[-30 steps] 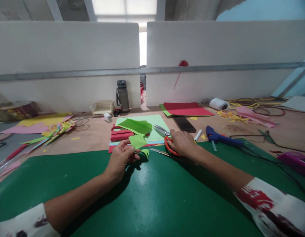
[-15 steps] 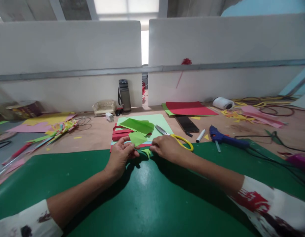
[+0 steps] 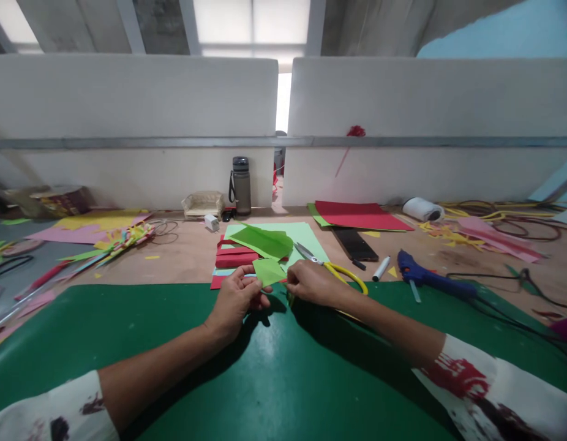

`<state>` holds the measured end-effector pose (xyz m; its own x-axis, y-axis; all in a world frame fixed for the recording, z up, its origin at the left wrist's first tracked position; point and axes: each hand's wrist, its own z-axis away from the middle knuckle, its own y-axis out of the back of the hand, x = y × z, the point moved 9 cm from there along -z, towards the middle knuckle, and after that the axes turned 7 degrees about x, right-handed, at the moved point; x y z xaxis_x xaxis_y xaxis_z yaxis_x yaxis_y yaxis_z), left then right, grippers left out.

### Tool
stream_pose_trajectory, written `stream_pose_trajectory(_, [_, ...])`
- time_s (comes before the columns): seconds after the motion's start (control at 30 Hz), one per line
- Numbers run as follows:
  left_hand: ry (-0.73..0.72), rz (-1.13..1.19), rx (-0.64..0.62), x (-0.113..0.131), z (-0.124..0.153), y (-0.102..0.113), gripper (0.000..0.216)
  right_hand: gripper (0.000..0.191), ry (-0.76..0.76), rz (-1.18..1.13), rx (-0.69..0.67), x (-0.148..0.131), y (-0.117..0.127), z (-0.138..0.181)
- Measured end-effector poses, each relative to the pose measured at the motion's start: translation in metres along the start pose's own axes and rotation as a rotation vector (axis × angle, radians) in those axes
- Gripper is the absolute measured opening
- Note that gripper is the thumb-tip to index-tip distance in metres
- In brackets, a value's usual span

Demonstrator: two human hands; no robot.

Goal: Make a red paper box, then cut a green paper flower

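My left hand pinches a small light-green piece of paper between thumb and fingers, a little above the green mat. Close by on the right, my right hand is closed, knuckles up, with a small cut green paper scrap at its fingertips, mostly hidden by them. Scissors with yellow handles lie just behind my right hand, which covers part of them. Folded green paper and red paper strips rest on pale green sheets beyond my hands.
A blue glue gun, a white marker and a black phone lie to the right. Red sheets are behind them. At the back stand a bottle and a miniature sofa. Colored paper strips lie left.
The view has tilted up and shifted slightly left. The small green scrap, earlier visible between my hands, is now drawn in under my right fingers. My left hand still holds its paper.
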<state>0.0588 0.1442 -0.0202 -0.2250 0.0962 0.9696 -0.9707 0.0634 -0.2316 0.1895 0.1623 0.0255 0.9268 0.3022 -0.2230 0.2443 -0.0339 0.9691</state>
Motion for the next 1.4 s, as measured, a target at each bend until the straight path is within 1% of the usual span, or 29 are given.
stream_pose_trajectory(0.13, [0.031, 0.011, -0.033, -0.003, 0.002, -0.004, 0.035, 0.026, -0.162, -0.108, 0.221, 0.028, 0.033, -0.001])
stream_pose_trajectory(0.2, [0.040, 0.022, -0.057, -0.003, 0.004, -0.007, 0.036, 0.030, -0.180, -0.249, 0.260, 0.032, 0.037, 0.004])
stream_pose_trajectory(0.27, [0.045, 0.035, -0.094, -0.003, 0.007, -0.012, 0.038, 0.027, -0.166, -0.443, 0.214, 0.029, 0.026, 0.010])
stream_pose_trajectory(0.37, [0.050, 0.068, -0.152, -0.004, 0.010, -0.017, 0.040, 0.033, -0.169, -0.738, 0.104, 0.020, 0.000, 0.020])
stream_pose_trajectory(0.43, [0.055, 0.082, -0.173, -0.006, 0.011, -0.018, 0.040, 0.032, -0.182, -0.888, 0.063, 0.016, -0.012, 0.025])
stream_pose_trajectory(0.53, [0.058, 0.088, -0.191, -0.009, 0.012, -0.019, 0.038, 0.029, -0.192, -1.037, 0.036, 0.015, -0.018, 0.030])
stream_pose_trajectory(0.6, [0.060, 0.086, -0.203, -0.009, 0.012, -0.020, 0.038, 0.034, -0.192, -1.088, 0.027, 0.014, -0.017, 0.031])
stream_pose_trajectory(0.7, [0.053, 0.065, -0.238, -0.008, 0.014, -0.024, 0.037, 0.053, -0.176, -1.119, 0.026, 0.011, -0.014, 0.032])
stream_pose_trajectory(0.73, [0.048, 0.055, -0.252, -0.008, 0.015, -0.025, 0.036, 0.057, -0.163, -1.124, 0.031, 0.009, -0.013, 0.032])
stream_pose_trajectory(0.77, [0.045, 0.043, -0.266, -0.008, 0.016, -0.026, 0.035, 0.054, -0.150, -1.126, 0.045, 0.007, -0.012, 0.032])
stream_pose_trajectory(0.8, [0.046, 0.026, -0.279, -0.008, 0.017, -0.028, 0.034, 0.046, -0.140, -1.124, 0.064, 0.005, -0.010, 0.032])
stream_pose_trajectory(0.87, [0.067, 0.000, -0.293, -0.011, 0.021, -0.030, 0.033, 0.023, -0.136, -1.105, 0.120, 0.004, -0.007, 0.033])
stream_pose_trajectory(0.9, [0.079, -0.005, -0.302, -0.012, 0.023, -0.031, 0.032, 0.015, -0.143, -1.090, 0.149, 0.005, -0.006, 0.033])
stream_pose_trajectory(1.03, [0.103, -0.011, -0.364, -0.015, 0.031, -0.039, 0.034, 0.007, -0.164, -1.020, 0.214, 0.008, -0.005, 0.034])
stream_pose_trajectory(1.1, [0.073, -0.094, -0.338, -0.013, 0.031, -0.037, 0.036, 0.006, -0.150, -0.974, 0.218, 0.010, -0.005, 0.035])
stream_pose_trajectory(1.17, [0.025, -0.196, -0.274, -0.008, 0.028, -0.031, 0.032, 0.005, -0.119, -0.930, 0.182, 0.008, -0.005, 0.037])
stream_pose_trajectory(1.23, [-0.001, -0.244, -0.240, -0.004, 0.026, -0.027, 0.025, 0.005, -0.084, -0.905, 0.098, 0.004, -0.009, 0.040])
stream_pose_trajectory(1.33, [-0.011, -0.234, -0.206, -0.001, 0.023, -0.022, 0.023, 0.009, -0.022, -0.902, -0.038, -0.006, -0.012, 0.047])
stream_pose_trajectory(1.4, [0.000, -0.208, -0.168, -0.001, 0.020, -0.018, 0.022, 0.012, 0.084, -0.870, -0.106, -0.018, -0.009, 0.053])
